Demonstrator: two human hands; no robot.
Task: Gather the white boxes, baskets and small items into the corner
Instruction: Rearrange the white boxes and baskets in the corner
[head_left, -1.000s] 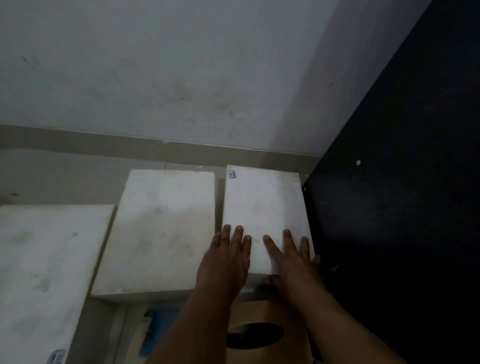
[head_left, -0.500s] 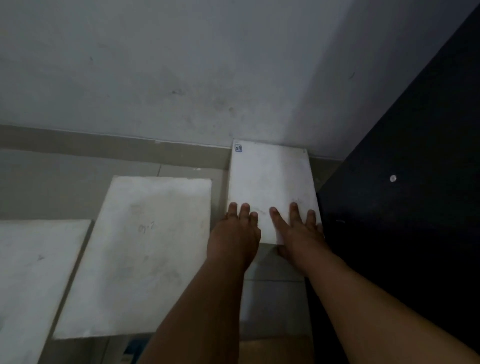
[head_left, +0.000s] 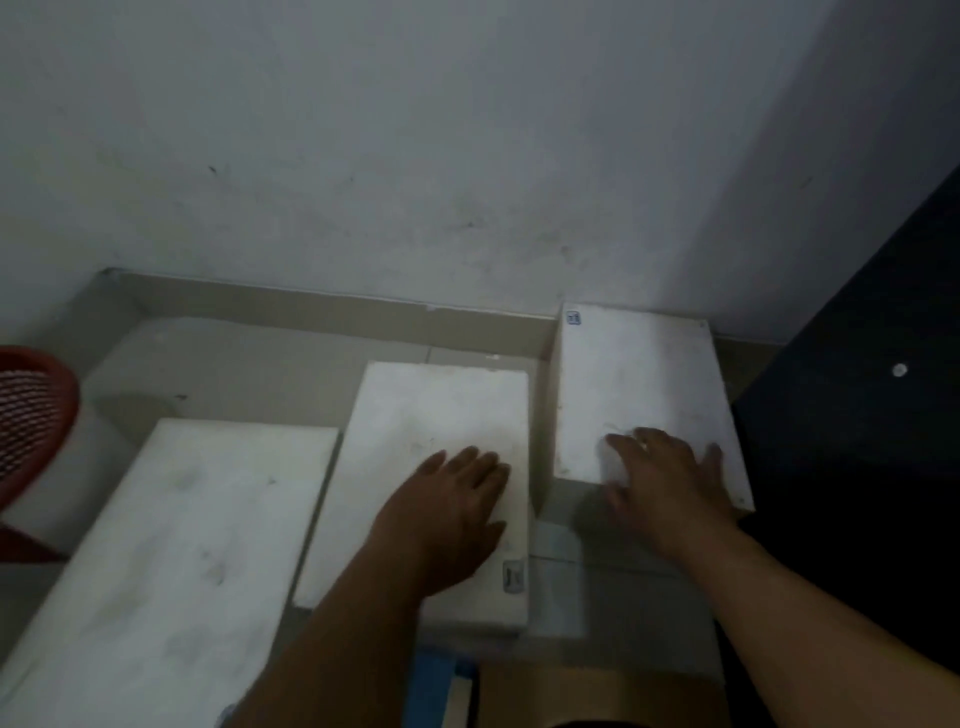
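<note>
Three white boxes lie side by side on the floor. The right box (head_left: 639, 384) stands against the wall, next to the dark panel. My right hand (head_left: 670, 483) rests flat on its near end, fingers spread. The middle box (head_left: 441, 431) sits a little nearer to me, and my left hand (head_left: 452, 514) lies flat on its near right part. The left box (head_left: 182, 545) is the nearest and nothing touches it. A red mesh basket (head_left: 31, 421) shows at the left edge.
A grey wall (head_left: 467, 156) closes the far side. A dark panel (head_left: 857, 467) bounds the right. A cardboard box (head_left: 597, 696) and a blue item (head_left: 441, 686) lie at the bottom edge, near my arms. Bare floor (head_left: 234, 364) lies behind the left box.
The right box slid back against the wall. My left hand left that box and now rests on the middle box. The view swung left, bringing the red basket into sight.
</note>
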